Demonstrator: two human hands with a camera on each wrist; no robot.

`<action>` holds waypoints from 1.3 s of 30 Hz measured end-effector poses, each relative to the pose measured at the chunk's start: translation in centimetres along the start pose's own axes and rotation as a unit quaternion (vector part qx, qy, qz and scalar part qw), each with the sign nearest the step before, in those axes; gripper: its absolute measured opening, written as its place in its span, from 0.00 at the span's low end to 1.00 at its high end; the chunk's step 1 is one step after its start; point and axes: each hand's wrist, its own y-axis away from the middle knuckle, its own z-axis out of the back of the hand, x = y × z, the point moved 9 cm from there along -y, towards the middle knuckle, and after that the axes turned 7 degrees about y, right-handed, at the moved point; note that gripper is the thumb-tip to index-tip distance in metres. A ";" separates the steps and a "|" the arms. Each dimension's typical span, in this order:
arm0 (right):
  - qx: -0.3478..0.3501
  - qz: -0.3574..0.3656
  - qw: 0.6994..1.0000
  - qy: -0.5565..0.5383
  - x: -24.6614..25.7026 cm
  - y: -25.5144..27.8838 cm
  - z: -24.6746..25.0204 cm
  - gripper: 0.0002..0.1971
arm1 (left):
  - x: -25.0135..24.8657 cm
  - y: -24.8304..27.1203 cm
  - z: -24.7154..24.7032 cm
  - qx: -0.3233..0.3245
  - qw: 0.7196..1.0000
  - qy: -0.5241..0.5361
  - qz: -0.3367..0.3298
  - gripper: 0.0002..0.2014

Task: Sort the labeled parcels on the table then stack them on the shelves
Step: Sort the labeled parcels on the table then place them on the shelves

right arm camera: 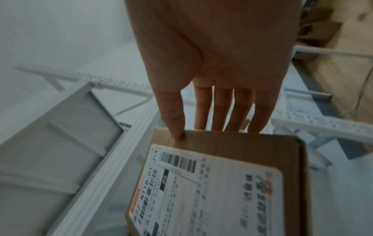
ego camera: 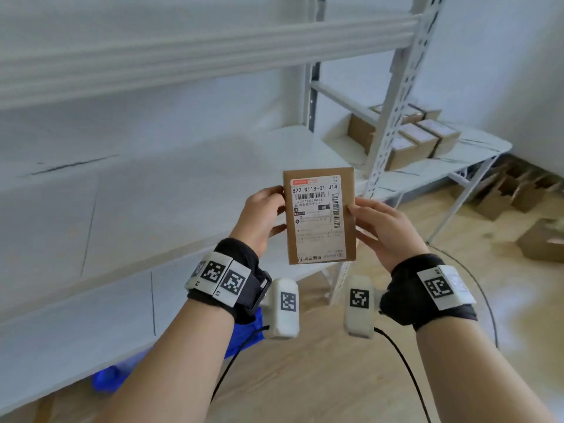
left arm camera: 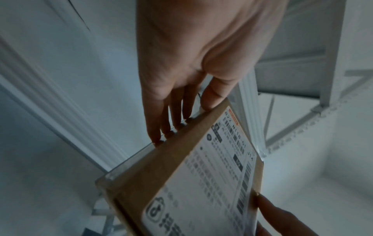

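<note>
Both hands, the left hand [ego camera: 262, 215] and right hand [ego camera: 385, 228], pinched the labeled parcel [ego camera: 319, 215] by its side edges, label up for reading, in front of the shelf [ego camera: 158, 190].

Wooden floor [ego camera: 320, 377], blue object [ego camera: 244, 334] under the rack, empty cardboard boxes [ego camera: 515, 193] on the floor

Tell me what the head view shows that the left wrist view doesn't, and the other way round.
Head view only: the other parcels waiting on the white table behind the shelf post, the flattened cartons on the floor, and both wrist bands.

Left wrist view only: the left hand's fingertips along the parcel's side edge, its thumb on the top corner.

Both: the labeled parcel, label code J14, held between left hand and right hand in front of the white shelves.
</note>
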 end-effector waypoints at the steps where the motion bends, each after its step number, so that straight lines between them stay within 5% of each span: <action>1: -0.014 0.000 1.000 -0.003 0.0 -0.2 2.7 0.10 | 0.4 -0.2 -2.7 0.012 1.000 -0.006 0.001 0.15; 9: -0.095 0.005 0.995 -0.019 -0.1 -2.2 19.2 0.10 | 3.0 -3.1 -19.7 0.069 0.997 -0.021 0.027 0.13; 17: -0.123 -0.007 0.992 -0.030 0.1 -8.4 28.8 0.11 | 4.1 -9.1 -30.4 0.092 0.994 -0.056 0.037 0.12; 30: -0.195 -0.027 0.980 0.007 6.9 -26.9 44.0 0.11 | 3.3 -29.4 -49.2 0.140 0.987 -0.060 0.057 0.12; 39: -0.213 -0.055 0.975 0.009 8.8 -39.5 51.3 0.07 | 3.3 -41.3 -57.7 0.133 0.984 -0.066 0.099 0.12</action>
